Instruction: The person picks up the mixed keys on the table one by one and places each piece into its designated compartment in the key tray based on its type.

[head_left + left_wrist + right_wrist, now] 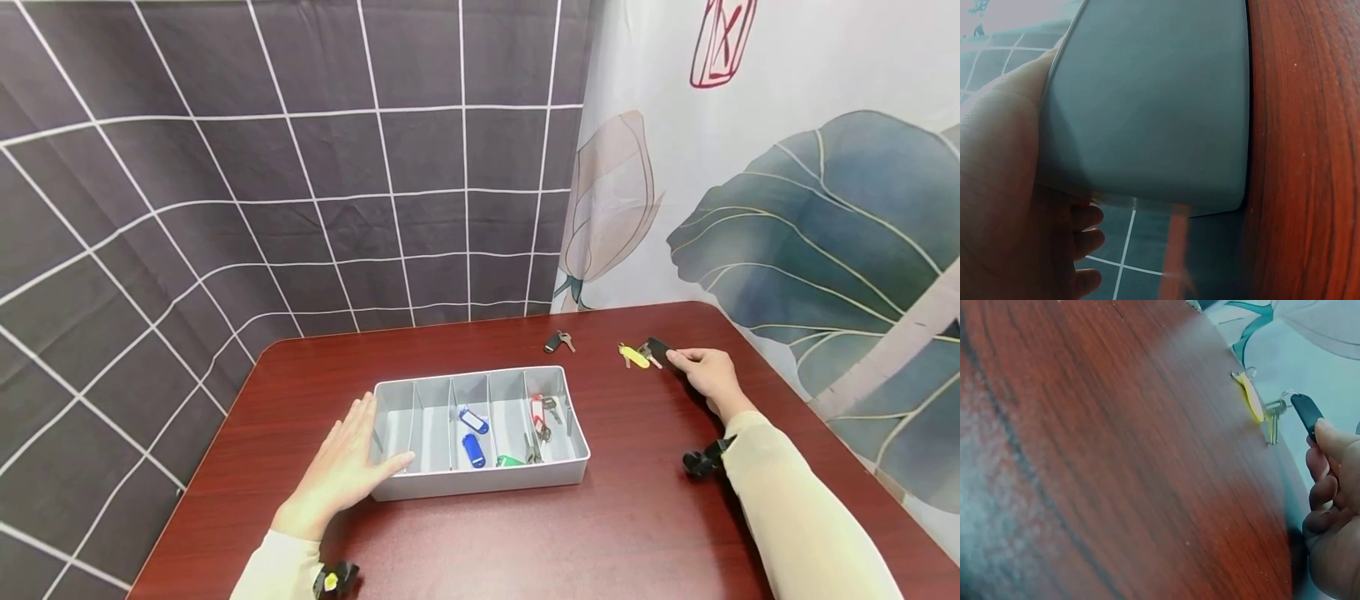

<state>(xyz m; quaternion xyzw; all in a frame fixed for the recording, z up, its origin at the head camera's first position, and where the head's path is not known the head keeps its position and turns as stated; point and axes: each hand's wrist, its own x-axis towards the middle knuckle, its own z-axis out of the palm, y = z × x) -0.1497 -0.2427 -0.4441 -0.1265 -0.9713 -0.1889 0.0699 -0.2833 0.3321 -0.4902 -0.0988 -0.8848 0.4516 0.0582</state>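
My right hand [708, 375] pinches a black key tag [1305, 415] between thumb and fingers, over the table's far right part. A silver key [1274, 422] hangs from its ring. Just left of that key is a yellow key tag [634, 357] with a key of its own. My left hand [341, 462] rests at the left end of a grey divided tray [480, 483], fingers extended along the end and thumb over the near rim. Inside the tray lie blue key tags [473, 450], a green one [508, 461] and, in the rightmost compartment, red ones [537, 408] with keys.
Another black key tag [553, 342] with a key lies near the table's back edge. The reddish-brown wooden table [480, 542] backs onto a dark grid-patterned curtain [420, 150] and a white one with leaf prints [817, 225]. Two left compartments of the tray hold nothing visible.
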